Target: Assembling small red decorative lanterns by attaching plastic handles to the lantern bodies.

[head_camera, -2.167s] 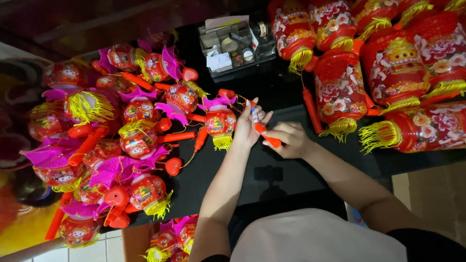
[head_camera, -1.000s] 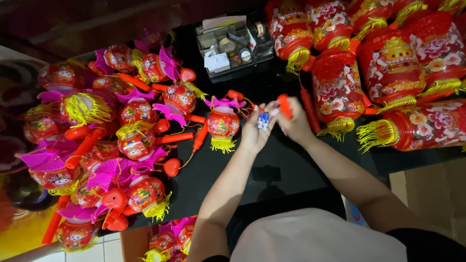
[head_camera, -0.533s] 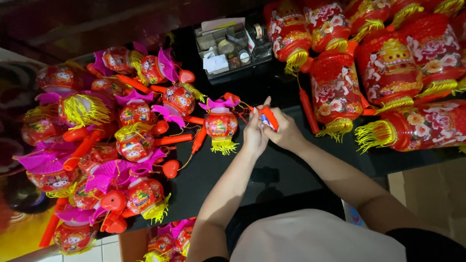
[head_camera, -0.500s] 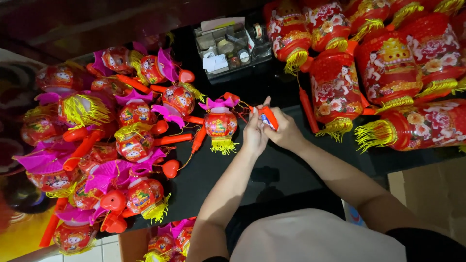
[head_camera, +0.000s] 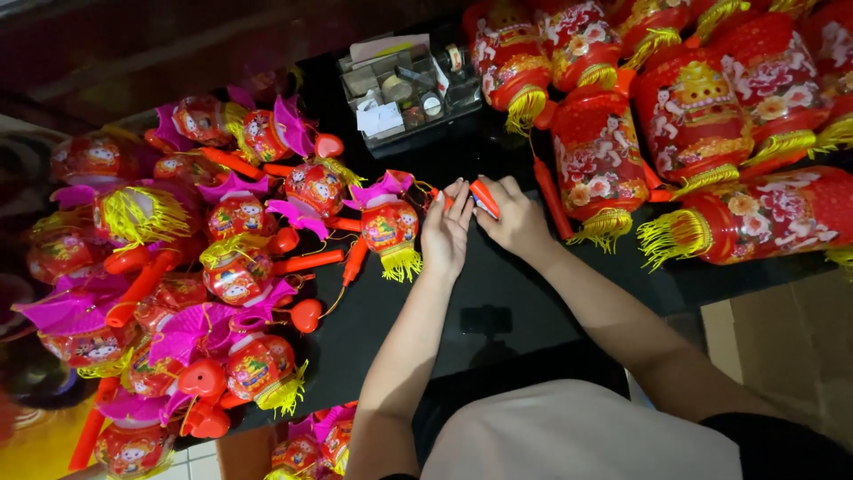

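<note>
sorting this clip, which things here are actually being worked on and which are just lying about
In hand:
left hand
right hand
orange plastic stick
small red round lantern with pink fan

Lying about:
clear plastic organiser box
large red cylindrical lanterns
heap of small lanterns

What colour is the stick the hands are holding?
Orange-red. The stick is pinched between the left hand and right hand, clearest in the head view.

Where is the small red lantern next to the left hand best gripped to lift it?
Probably by the round body of the small lantern, fingers coming from its right, where the left hand already is. The pink fins on top and the yellow tassel below look flimsy; other lanterns crowd its left.
</note>
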